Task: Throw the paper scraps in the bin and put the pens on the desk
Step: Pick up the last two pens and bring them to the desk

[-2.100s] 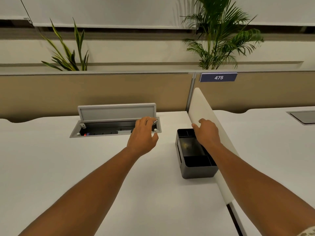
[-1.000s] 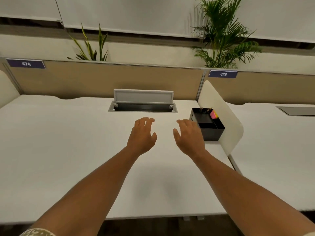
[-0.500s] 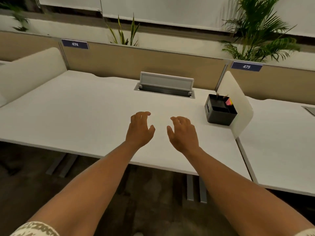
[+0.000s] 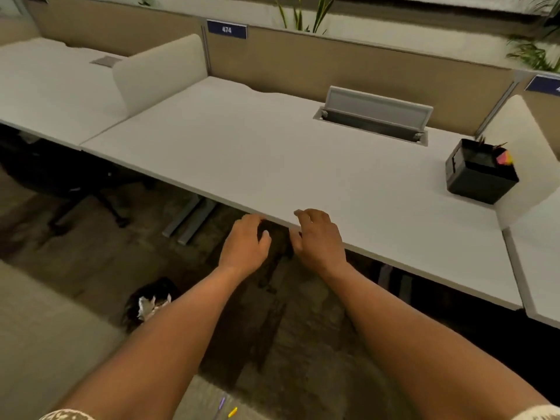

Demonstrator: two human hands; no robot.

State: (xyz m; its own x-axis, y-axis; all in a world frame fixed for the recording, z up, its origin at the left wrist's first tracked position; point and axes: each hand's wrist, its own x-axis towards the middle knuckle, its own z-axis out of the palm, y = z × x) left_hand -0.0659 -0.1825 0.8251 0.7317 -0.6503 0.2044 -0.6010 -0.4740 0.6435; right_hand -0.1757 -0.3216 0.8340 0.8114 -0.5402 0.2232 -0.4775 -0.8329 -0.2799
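At the near edge of the long white desk [image 4: 272, 165], my left hand [image 4: 244, 247] and right hand [image 4: 318, 237] hang side by side, fingers loosely curled and holding nothing; the right hand's fingertips [image 4: 300, 212] overlap the desk edge. Down on the dark floor to my left stands a black bin [image 4: 151, 298] with crumpled white paper scraps [image 4: 148, 304] in it. Near my feet lie a purple pen [image 4: 221, 402] and a yellow pen [image 4: 232, 412]. At the desk's far right stands a black box-shaped organiser [image 4: 478, 177].
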